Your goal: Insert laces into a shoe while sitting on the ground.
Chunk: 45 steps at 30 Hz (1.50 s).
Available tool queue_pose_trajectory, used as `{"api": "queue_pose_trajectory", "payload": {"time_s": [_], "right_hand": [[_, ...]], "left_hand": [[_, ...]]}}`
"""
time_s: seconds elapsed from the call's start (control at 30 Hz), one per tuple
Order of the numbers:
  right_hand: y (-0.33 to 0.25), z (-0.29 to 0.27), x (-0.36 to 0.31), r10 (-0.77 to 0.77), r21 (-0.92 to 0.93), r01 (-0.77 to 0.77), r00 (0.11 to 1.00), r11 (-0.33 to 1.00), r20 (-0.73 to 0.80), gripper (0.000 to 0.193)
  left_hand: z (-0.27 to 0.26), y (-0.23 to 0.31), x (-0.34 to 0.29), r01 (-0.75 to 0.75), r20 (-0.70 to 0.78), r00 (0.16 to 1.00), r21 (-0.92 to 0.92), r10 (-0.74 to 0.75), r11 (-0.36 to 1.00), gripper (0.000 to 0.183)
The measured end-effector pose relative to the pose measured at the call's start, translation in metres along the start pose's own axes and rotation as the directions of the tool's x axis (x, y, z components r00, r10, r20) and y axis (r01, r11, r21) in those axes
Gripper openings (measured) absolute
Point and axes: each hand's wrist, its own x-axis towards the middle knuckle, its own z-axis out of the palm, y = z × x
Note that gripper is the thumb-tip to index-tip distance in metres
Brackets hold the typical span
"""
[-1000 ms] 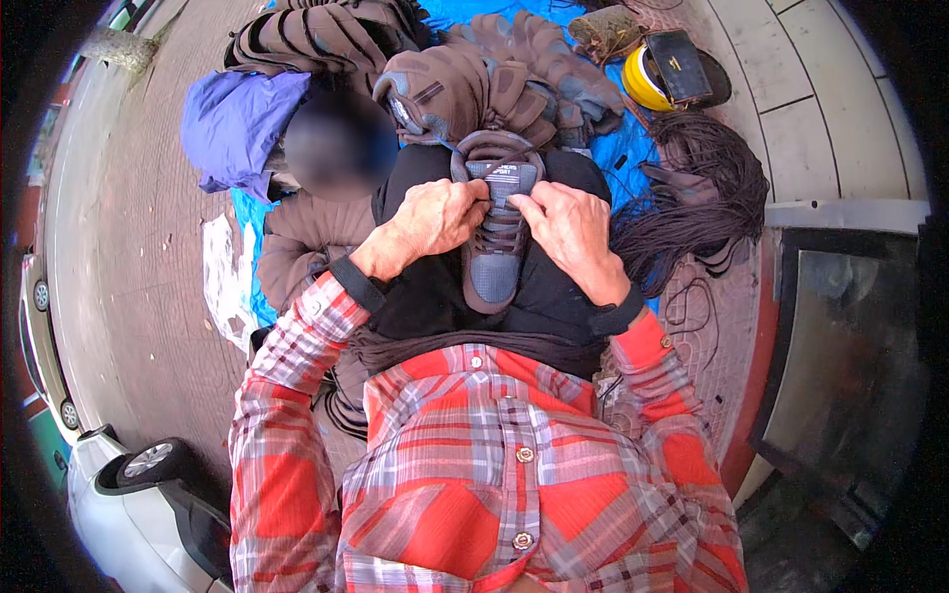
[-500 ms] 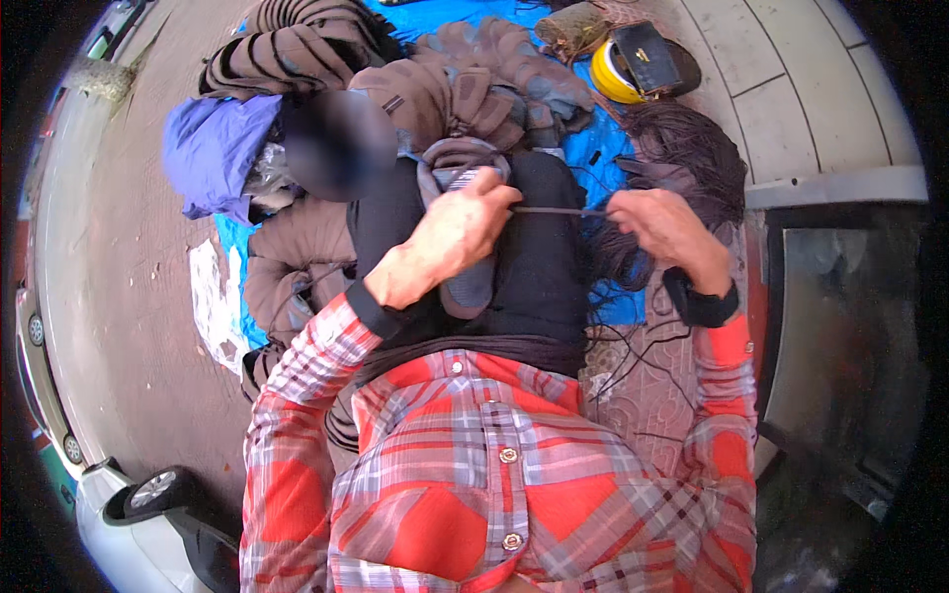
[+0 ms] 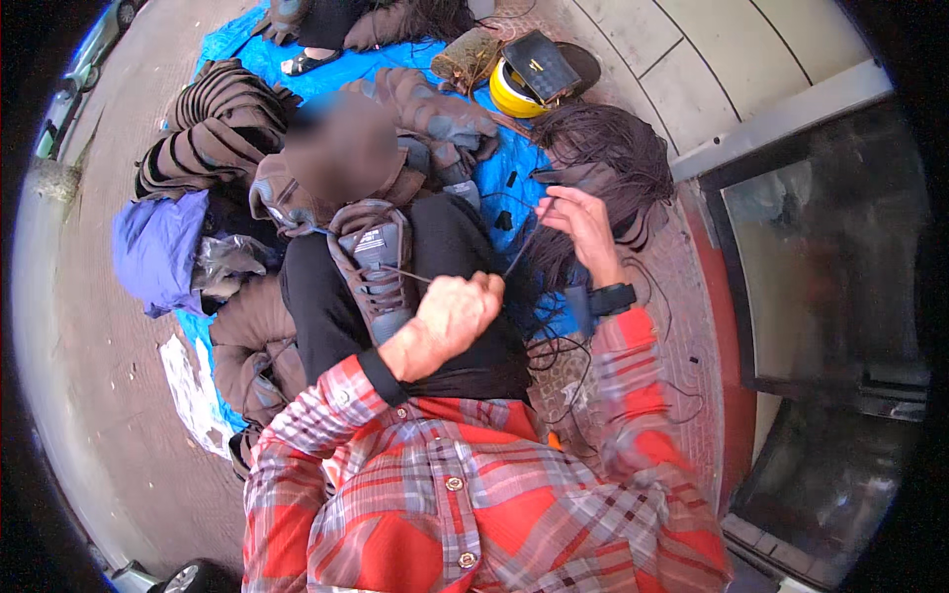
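A grey-blue and brown shoe upper with laces across its front lies over my lap, its printed tongue facing up. My left hand is closed beside it, pinching a dark shoelace that runs from the upper. From that hand the lace slants up to my right hand, whose thumb and fingertips pinch it. Beyond my right hand lies a large bundle of dark laces.
Brown shoe uppers are piled in nested stacks on a blue tarp. A purple bag sits at the left. A black box rests on a yellow-rimmed round container. Another person's foot shows at the far edge.
The view has turned and shifted. My right hand has risen, so the lace, level between my hands before, now slants upward. The upper's laced front shows more fully.
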Motion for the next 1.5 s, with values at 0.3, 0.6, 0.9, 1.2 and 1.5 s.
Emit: {"api": "queue_pose_trajectory", "payload": {"time_s": [0.3, 0.6, 0.9, 1.2, 1.5], "right_hand": [[0.012, 0.140, -0.036, -0.313, -0.596, 0.373, 0.927, 0.711, 0.207, 0.012], [0.023, 0.166, -0.047, -0.482, -0.765, 0.595, 0.760, 0.245, 0.436, 0.008], [0.027, 0.168, -0.042, -0.489, -0.746, 0.605, 0.757, 0.277, 0.433, 0.012], [0.024, 0.172, -0.047, -0.441, -0.692, 0.530, 0.836, 0.490, 0.327, 0.037], [0.007, 0.174, -0.059, -0.481, -0.744, 0.611, 0.755, 0.271, 0.445, 0.006]], "left_hand": [[-0.015, 0.009, -0.051, -0.093, -0.037, 0.995, -0.121, 0.089, 0.988, 0.015], [-0.028, -0.069, -0.058, 0.432, -0.301, 0.789, -0.348, -0.535, 0.832, 0.012], [-0.028, -0.077, -0.043, 0.497, -0.227, 0.798, -0.276, -0.558, 0.823, 0.012], [-0.028, -0.084, -0.041, 0.467, -0.205, 0.831, -0.250, -0.518, 0.848, 0.012], [-0.084, -0.115, -0.026, 0.095, -0.083, 0.994, 0.228, -0.077, 0.969, 0.009]]}}
